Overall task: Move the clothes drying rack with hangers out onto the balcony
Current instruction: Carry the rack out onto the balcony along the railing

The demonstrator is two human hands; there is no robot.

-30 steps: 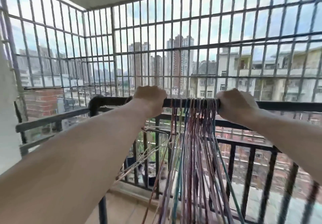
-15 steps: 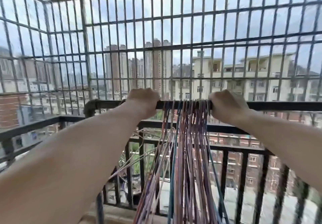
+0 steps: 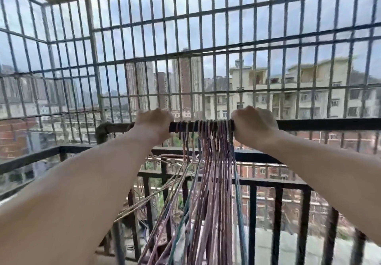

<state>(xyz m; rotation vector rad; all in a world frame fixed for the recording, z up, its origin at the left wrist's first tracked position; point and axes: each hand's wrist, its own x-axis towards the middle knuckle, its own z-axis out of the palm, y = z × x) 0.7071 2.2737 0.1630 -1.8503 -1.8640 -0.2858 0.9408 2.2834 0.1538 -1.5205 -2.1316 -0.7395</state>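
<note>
The drying rack's dark top bar (image 3: 321,124) runs across the middle of the view, bending down at its left corner. Several thin wire hangers (image 3: 208,182), mostly pink and purple with a few blue-green ones, hang bunched on the bar and fan out downward. My left hand (image 3: 153,121) is closed around the bar just left of the hanger hooks. Just right of the hooks, my right hand (image 3: 254,123) grips the same bar. Both forearms reach forward from the lower corners.
A dark balcony railing (image 3: 255,157) with vertical posts stands right behind the rack. A grey metal security grille (image 3: 206,54) closes the balcony in front and on the left, under a pale ceiling. Buildings lie beyond.
The view has swung left and drawn nearer to the railing and grille. Both hands keep the same grip on the bar; the hangers have swayed slightly.
</note>
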